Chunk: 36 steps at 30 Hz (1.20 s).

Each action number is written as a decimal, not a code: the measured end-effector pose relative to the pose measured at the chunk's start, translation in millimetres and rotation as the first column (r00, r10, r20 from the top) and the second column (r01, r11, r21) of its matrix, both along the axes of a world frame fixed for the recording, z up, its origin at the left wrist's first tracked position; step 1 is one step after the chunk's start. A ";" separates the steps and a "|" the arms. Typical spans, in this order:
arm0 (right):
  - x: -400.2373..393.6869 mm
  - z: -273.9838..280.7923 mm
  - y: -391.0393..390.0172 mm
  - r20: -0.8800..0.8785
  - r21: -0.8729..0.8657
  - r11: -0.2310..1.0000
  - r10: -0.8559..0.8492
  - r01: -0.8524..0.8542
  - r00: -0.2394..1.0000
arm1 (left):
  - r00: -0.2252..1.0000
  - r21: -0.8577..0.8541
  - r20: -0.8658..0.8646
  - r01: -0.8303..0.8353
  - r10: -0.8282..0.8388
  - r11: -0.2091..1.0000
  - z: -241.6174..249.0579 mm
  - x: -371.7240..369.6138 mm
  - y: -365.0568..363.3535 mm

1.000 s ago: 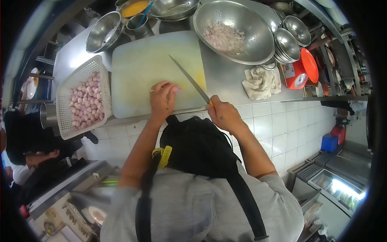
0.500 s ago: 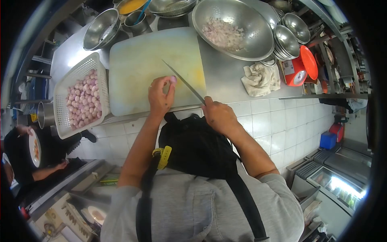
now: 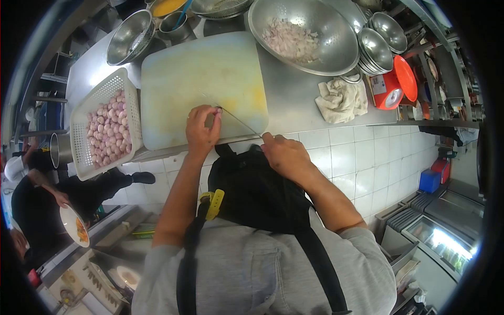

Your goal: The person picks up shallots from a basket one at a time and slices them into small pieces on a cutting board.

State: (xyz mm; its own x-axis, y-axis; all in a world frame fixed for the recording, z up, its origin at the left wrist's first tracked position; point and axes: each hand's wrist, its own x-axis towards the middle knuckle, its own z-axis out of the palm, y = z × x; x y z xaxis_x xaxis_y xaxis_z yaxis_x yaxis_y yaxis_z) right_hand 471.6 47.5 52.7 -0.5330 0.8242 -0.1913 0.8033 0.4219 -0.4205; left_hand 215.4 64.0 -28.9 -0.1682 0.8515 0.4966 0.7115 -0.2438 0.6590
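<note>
My left hand (image 3: 202, 131) pinches a small purple shallot (image 3: 216, 110) over the lower middle of the pale cutting board (image 3: 199, 63). In my right hand (image 3: 286, 155) is a knife (image 3: 240, 122), its blade pointing up and left so that the tip meets the shallot. Left of the board, a white perforated basket (image 3: 79, 123) holds many peeled shallots (image 3: 109, 128). Beyond the board to the right, a large steel colander (image 3: 336, 37) contains chopped shallots (image 3: 291, 42).
A crumpled cloth (image 3: 341, 100) and a red scale (image 3: 388, 92) lie to the right, near stacked steel bowls (image 3: 375, 50). Steel bowls (image 3: 131, 37) stand at the back left. At the far left, another person (image 3: 52, 194) carries a plate (image 3: 74, 226).
The knife blade has dropped from above the board to the shallot, and my left hand has shifted slightly left and down. The other person and the plate have moved.
</note>
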 end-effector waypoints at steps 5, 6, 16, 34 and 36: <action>-1.2 -2.2 0.3 0.010 -0.019 0.999 0.042 -0.042 0.999 | 0.998 0.010 0.056 0.023 -0.023 1.000 -1.7 -4.4 1.4; -1.5 0.8 0.9 0.010 -0.028 0.999 0.044 -0.044 0.999 | 0.997 0.014 0.070 0.025 -0.026 1.000 -0.2 -5.7 2.6; -0.2 38.0 -3.0 0.073 -0.087 0.995 0.059 -0.052 0.996 | 0.996 -0.055 0.085 -0.011 0.016 0.998 -9.8 -14.7 7.8; 7.7 29.2 7.9 0.011 -0.161 0.983 0.091 -0.088 0.996 | 0.998 -0.043 0.070 0.010 -0.007 0.999 -5.9 -13.6 9.7; 5.0 30.1 13.7 0.017 -0.229 0.969 0.100 -0.093 0.995 | 0.998 -0.045 0.064 -0.001 0.003 0.999 -5.7 -13.0 9.4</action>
